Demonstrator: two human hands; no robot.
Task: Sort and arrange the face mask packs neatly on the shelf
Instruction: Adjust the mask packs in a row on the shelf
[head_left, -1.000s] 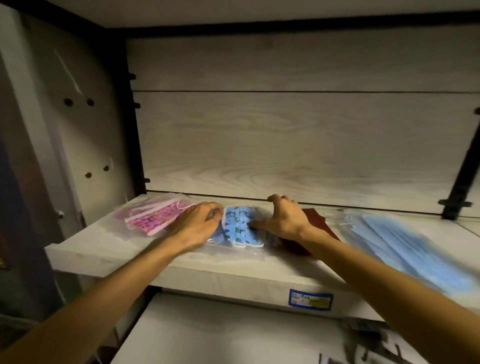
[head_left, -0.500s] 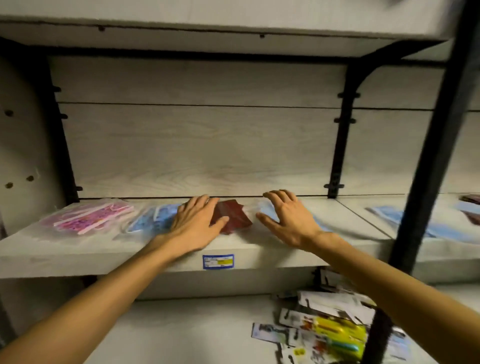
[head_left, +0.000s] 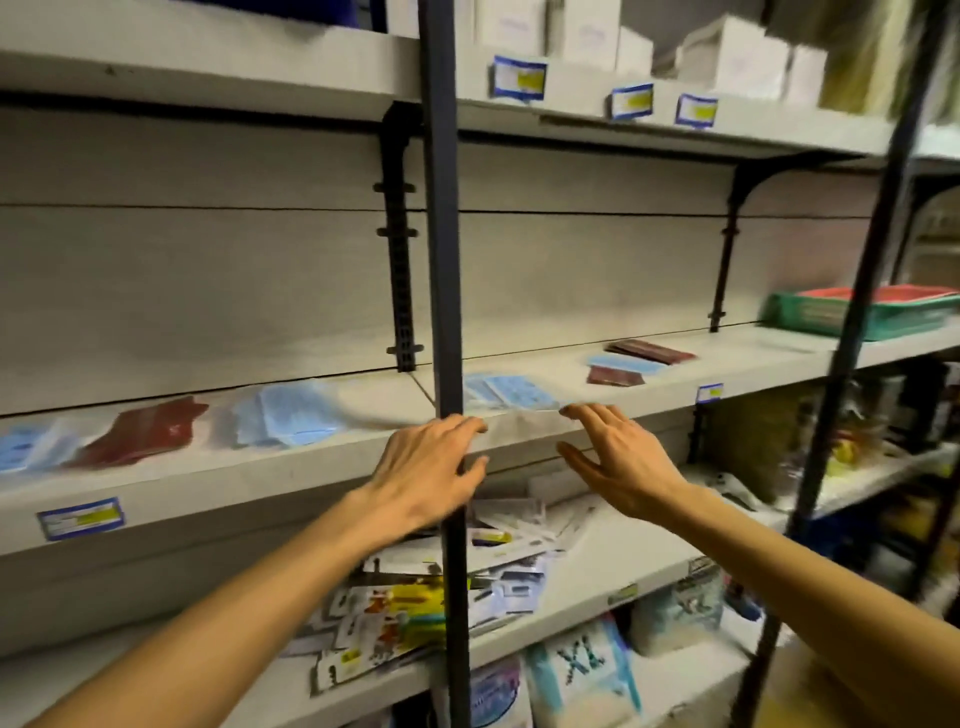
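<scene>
Both hands, left hand (head_left: 431, 467) and right hand (head_left: 613, 462), are being held open and empty beside the upright post (head_left: 441, 260), lifted off the maroon pack; the blue mask pack (head_left: 506, 391) behind it is being approached next.

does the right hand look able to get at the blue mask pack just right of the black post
Probably yes. The right hand is open and its fingertips are almost at the blue mask pack; the black post stands to their left, not between.
</scene>
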